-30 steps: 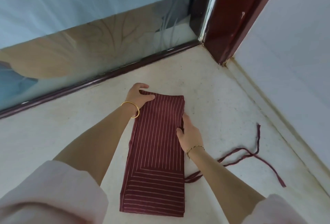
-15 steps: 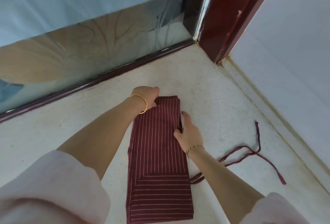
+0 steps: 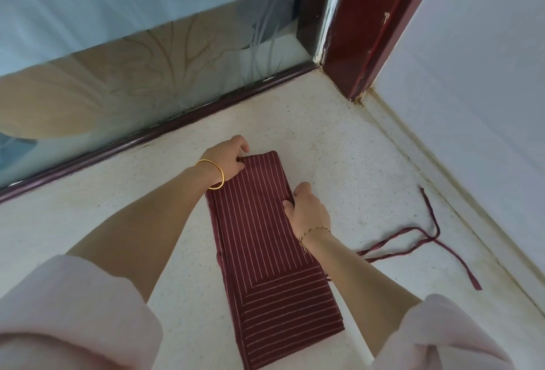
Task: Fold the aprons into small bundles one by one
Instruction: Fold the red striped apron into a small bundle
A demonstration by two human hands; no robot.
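Note:
A maroon apron (image 3: 265, 240) with thin white stripes lies folded into a long narrow strip on the pale speckled floor, running from near me toward the glass door. My left hand (image 3: 227, 157) grips the strip's far left corner, fingers curled over the edge. My right hand (image 3: 306, 207) grips the strip's right edge about a third of the way down, thumb on top. The apron's tie strings (image 3: 413, 240) trail loose across the floor to the right.
A frosted glass door (image 3: 147, 80) with a dark bottom rail runs across the back. A dark red door frame post (image 3: 362, 30) stands at the corner. A white wall (image 3: 486, 104) and its skirting close off the right side.
My left hand moved from lying on the far corner to curling round it. The right hand's fingers closed on the right edge. The strip has swung slightly, its far end shifting left.

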